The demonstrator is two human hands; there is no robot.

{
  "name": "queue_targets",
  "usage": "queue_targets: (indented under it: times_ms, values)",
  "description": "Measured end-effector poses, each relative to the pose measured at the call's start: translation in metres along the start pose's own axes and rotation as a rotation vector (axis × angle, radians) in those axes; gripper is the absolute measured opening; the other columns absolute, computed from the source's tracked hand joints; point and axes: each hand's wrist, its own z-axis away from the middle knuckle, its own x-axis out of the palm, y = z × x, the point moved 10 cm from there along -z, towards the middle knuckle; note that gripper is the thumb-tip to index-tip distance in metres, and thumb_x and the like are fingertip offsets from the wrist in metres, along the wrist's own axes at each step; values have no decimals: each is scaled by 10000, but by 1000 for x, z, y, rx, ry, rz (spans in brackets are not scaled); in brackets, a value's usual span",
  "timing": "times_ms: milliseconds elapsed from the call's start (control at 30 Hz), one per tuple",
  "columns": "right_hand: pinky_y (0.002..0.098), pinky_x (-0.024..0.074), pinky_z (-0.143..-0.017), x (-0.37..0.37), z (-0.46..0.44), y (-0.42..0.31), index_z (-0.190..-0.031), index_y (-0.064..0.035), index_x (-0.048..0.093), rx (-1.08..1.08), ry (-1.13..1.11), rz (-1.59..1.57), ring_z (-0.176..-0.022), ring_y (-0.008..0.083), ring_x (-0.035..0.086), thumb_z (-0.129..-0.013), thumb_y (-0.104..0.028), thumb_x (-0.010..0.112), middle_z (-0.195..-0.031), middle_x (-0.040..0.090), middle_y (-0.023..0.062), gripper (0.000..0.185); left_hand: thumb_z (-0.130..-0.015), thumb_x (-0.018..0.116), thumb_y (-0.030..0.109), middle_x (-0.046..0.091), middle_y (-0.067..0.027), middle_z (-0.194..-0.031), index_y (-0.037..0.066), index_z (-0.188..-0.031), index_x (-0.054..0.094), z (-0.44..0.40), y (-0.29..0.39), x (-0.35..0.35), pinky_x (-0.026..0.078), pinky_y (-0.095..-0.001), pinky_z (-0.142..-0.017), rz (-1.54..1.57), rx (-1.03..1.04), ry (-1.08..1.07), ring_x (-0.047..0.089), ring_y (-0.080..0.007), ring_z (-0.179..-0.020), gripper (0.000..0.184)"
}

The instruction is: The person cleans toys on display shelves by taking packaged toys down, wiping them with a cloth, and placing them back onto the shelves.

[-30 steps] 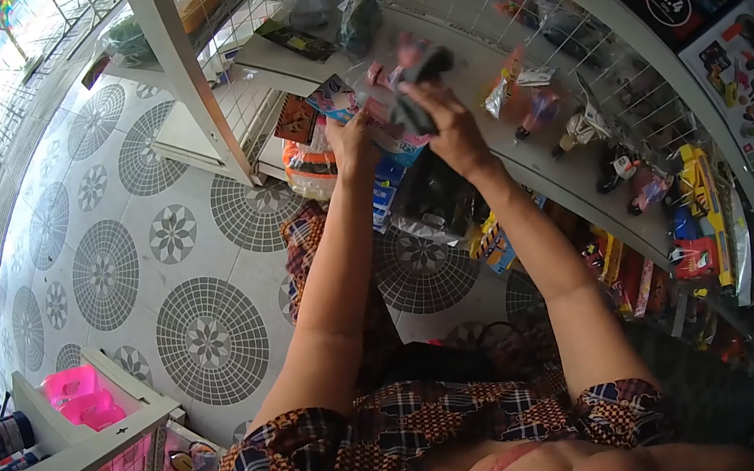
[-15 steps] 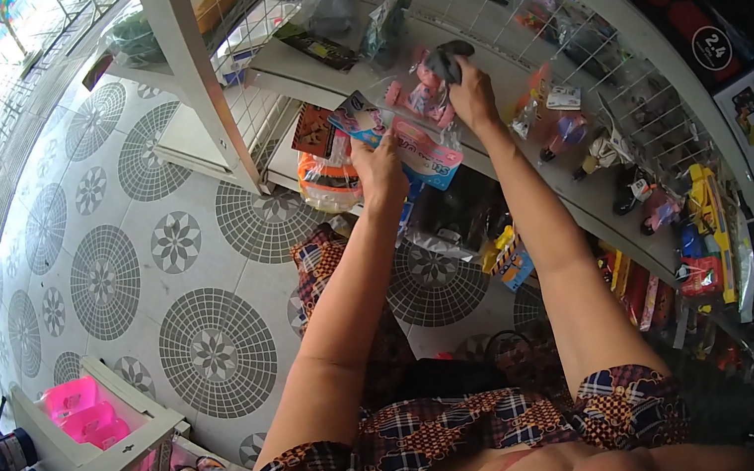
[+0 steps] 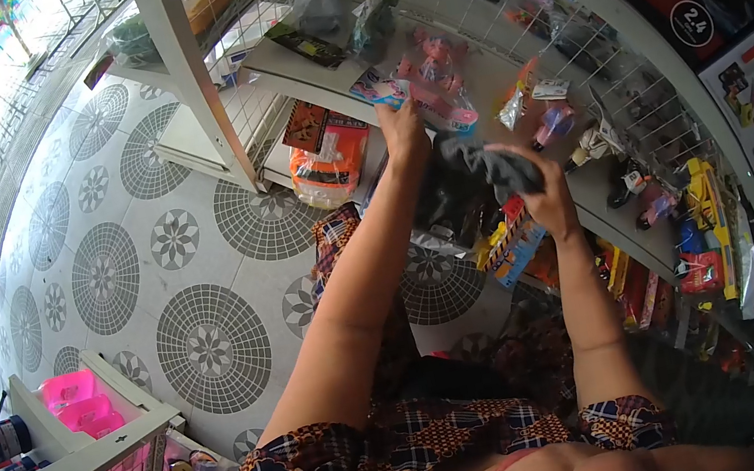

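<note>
Grey cloth (image 3: 504, 168) fills the fingers of the right hand (image 3: 549, 197), four o'clock from the left hand (image 3: 404, 135), whose fingers pinch the pink toy pack (image 3: 444, 113), handling that seemingly calls for steadiness.

1. The grey metal shelf (image 3: 485, 58) runs from far left to near right.
2. On its far left lie a dark green packet (image 3: 306, 44), a grey plastic bag (image 3: 318, 10) and a clear bag with greenish contents (image 3: 374, 22).
3. Right of these lies the pink toy pack (image 3: 436, 66).
4. Further right are an orange-and-silver packet (image 3: 516, 100), a small white box (image 3: 552, 89) and several bagged figures (image 3: 553, 123), the last ones near the right end.
</note>
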Motion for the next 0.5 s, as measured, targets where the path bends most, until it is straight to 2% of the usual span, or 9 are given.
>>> queue_targets:
  times_ms: [133,200,267,300,333,367,400,467,500]
  values:
    - [261,448,-772,0,56,29,-1067,-17,555,73,-157,-138,-891,168,588,-669,113,463,-943,625,118,428,-803,526,57,549,-72,-755,-29,-891,511,-12,-30,23,458,-261,-578,-306,-133,-195,536,-143,-624,123]
    - [266,449,-771,9,81,55,-1067,-8,552,119,-204,-147,-891,168,584,-657,122,467,-940,624,120,439,-805,569,119,571,-71,-707,-35,-800,556,-36,-55,18,462,-259,-540,-395,-76,-301,554,-141,-598,155]
    - [278,453,-775,25,112,106,-1064,-23,557,390,-303,-178,-905,185,590,-637,131,481,-947,625,123,461,-787,585,202,613,-106,-624,-48,-766,584,-27,-43,15,467,-266,-539,-849,-98,-335,609,-159,-565,251]
    - [278,453,-775,28,121,119,-1064,-23,557,388,-301,-184,-905,185,590,-637,131,481,-947,625,123,461,-805,568,332,590,-83,-505,-16,-620,606,-10,-20,22,465,-299,-476,-1018,-98,-341,593,-176,-452,395]
    - [288,457,-768,29,125,128,-1064,-32,558,325,-286,-131,-908,203,595,-640,131,484,-947,625,131,461,-806,538,416,607,-55,-530,28,-619,633,-16,-19,16,476,-292,-518,-1242,-62,-402,607,-156,-495,441]
    - [298,462,-761,29,128,132,-1064,-41,559,261,-269,-79,-911,221,601,-643,131,486,-947,624,139,461,-793,528,468,607,-30,-531,75,-633,650,-15,4,15,479,-294,-546,-1490,-7,-348,608,-149,-517,442]
    - [298,462,-761,30,132,137,-1064,-41,559,254,-265,-91,-911,221,601,-643,131,486,-947,624,139,461,-777,549,473,598,-30,-520,84,-643,653,-15,30,13,479,-320,-575,-1442,43,-248,611,-169,-546,424]
    - [316,465,-754,31,142,155,-1064,-59,560,336,-226,-10,-932,262,594,-643,136,492,-958,615,157,469,-730,624,397,609,-94,-606,35,-653,606,-33,83,4,462,-342,-569,-1436,414,18,606,-232,-597,371]
    - [328,465,-753,36,143,154,-1061,-58,557,300,-276,0,-950,280,581,-640,139,499,-968,607,167,469,-690,676,322,601,-107,-620,22,-700,589,-36,108,6,458,-355,-569,-1232,670,82,594,-255,-588,312]
